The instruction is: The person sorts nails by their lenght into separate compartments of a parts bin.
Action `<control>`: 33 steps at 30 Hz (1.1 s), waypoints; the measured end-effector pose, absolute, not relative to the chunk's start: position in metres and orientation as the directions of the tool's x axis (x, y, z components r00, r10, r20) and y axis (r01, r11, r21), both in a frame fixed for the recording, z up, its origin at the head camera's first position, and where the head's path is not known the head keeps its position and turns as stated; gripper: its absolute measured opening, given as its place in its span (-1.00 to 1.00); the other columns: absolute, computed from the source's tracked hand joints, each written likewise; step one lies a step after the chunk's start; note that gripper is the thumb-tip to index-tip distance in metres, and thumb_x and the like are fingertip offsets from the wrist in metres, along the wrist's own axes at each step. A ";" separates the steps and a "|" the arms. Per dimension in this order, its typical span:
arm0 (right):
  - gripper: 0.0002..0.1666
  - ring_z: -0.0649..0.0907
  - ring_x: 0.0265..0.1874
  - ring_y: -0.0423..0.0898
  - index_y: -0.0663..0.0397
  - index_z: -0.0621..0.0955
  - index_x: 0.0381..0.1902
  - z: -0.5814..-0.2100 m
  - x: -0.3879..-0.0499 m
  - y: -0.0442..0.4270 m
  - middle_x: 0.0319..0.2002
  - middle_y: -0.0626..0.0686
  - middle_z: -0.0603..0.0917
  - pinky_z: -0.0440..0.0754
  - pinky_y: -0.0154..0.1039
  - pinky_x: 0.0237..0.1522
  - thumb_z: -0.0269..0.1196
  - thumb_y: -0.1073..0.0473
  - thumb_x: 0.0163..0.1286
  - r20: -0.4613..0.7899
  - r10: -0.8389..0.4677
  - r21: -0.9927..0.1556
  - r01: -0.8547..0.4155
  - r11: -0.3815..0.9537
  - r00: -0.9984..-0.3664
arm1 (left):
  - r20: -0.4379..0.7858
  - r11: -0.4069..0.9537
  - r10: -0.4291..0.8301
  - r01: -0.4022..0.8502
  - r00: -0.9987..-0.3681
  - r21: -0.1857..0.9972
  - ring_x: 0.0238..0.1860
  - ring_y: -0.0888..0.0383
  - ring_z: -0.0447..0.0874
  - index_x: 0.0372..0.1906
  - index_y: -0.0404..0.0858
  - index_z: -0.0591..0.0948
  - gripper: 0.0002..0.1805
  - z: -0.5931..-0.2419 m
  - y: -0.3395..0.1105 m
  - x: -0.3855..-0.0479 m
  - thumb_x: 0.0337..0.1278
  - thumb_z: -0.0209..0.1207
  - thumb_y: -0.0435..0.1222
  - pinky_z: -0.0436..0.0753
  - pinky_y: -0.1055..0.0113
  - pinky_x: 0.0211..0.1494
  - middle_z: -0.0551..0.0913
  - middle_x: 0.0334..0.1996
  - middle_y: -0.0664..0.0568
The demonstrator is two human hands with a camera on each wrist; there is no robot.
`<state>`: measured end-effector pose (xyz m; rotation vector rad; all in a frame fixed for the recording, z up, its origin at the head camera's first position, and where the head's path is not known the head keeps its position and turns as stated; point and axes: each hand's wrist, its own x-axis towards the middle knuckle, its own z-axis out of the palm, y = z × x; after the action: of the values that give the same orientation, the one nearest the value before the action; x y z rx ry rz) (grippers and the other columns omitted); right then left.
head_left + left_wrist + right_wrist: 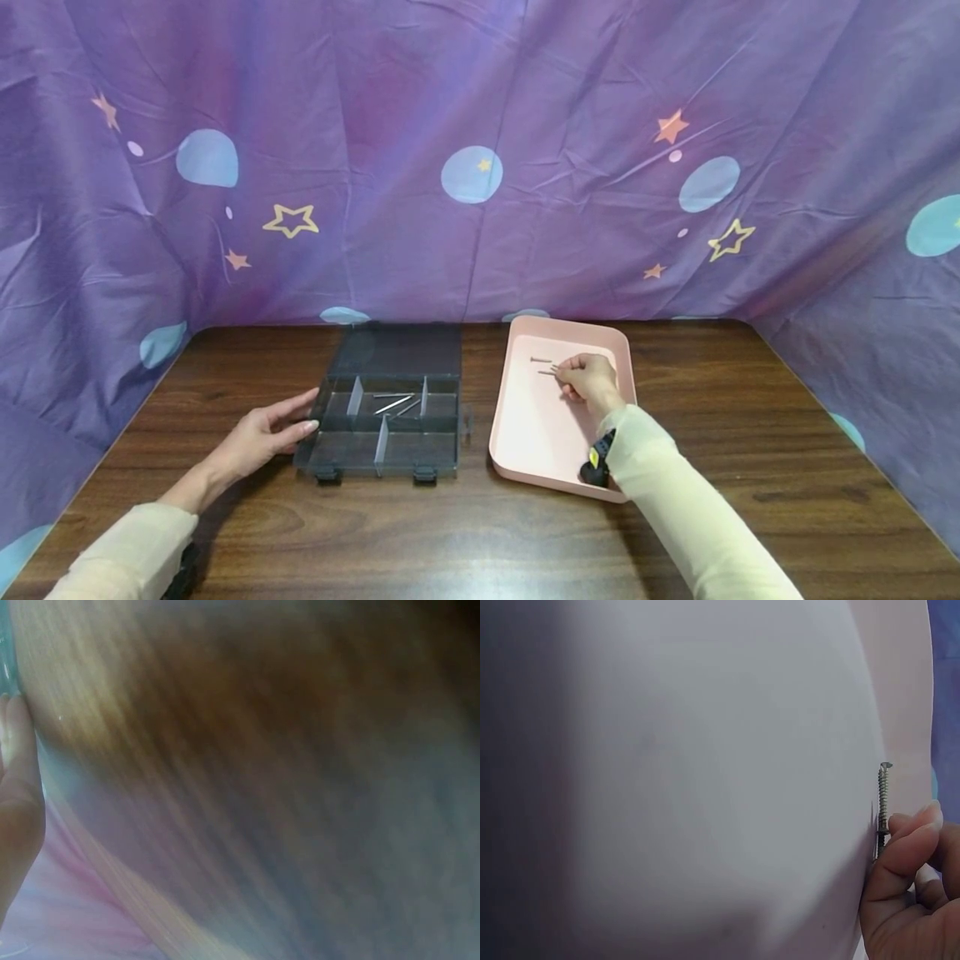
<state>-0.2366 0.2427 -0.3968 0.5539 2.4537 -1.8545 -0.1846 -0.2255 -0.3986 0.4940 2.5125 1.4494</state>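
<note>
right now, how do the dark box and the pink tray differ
The dark box is see-through; the pink tray is opaque. The box has dividers; the tray is undivided. The box has an open lid; the tray shows none. Both sit on the table, holding metal pieces.

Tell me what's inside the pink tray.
At least two screws lie in the pink tray by the right hand. Anything beneath that hand or the black wrist camera is hidden.

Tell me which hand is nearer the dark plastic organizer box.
Left. The left hand is at the left edge of the organizer box; the right hand is in the pink tray, farther right.
</note>
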 end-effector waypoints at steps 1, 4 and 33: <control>-0.95 0.44 -0.78 -0.33 0.37 0.57 -0.38 -0.397 -0.236 0.243 -0.75 -0.10 0.48 0.44 -0.49 -0.73 0.20 0.42 0.25 -0.223 0.268 -0.928 0.288 0.235 -0.937 | -0.004 0.461 0.383 0.188 -0.924 0.867 -0.09 0.52 0.50 0.40 -0.35 0.21 -0.34 -0.398 -0.225 -0.184 0.30 0.11 -0.18 0.67 0.26 -0.12 0.20 0.35 -0.37; -0.95 0.44 -0.78 -0.32 0.37 0.57 -0.38 -0.395 -0.235 0.242 -0.74 -0.10 0.48 0.44 -0.49 -0.73 0.20 0.42 0.25 -0.223 0.271 -0.929 0.288 0.233 -0.937 | 0.004 0.455 0.391 0.197 -0.920 0.869 -0.10 0.56 0.49 0.40 -0.37 0.20 -0.34 -0.397 -0.225 -0.184 0.30 0.11 -0.20 0.68 0.26 -0.14 0.19 0.35 -0.39; -0.94 0.47 -0.75 -0.31 0.37 0.55 -0.34 -0.396 -0.234 0.240 -0.72 -0.09 0.50 0.47 -0.47 -0.71 0.21 0.42 0.23 -0.192 0.242 -0.895 0.271 0.355 -0.951 | -0.001 0.468 0.374 0.188 -0.927 0.864 -0.01 0.23 0.57 0.39 -0.37 0.21 -0.34 -0.398 -0.224 -0.184 0.30 0.11 -0.20 0.67 0.28 -0.14 0.33 0.26 -0.40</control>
<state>-0.2340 0.2398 -0.3961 0.4853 2.5637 -1.7019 -0.1840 -0.2245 -0.3976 0.4894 2.5235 1.4488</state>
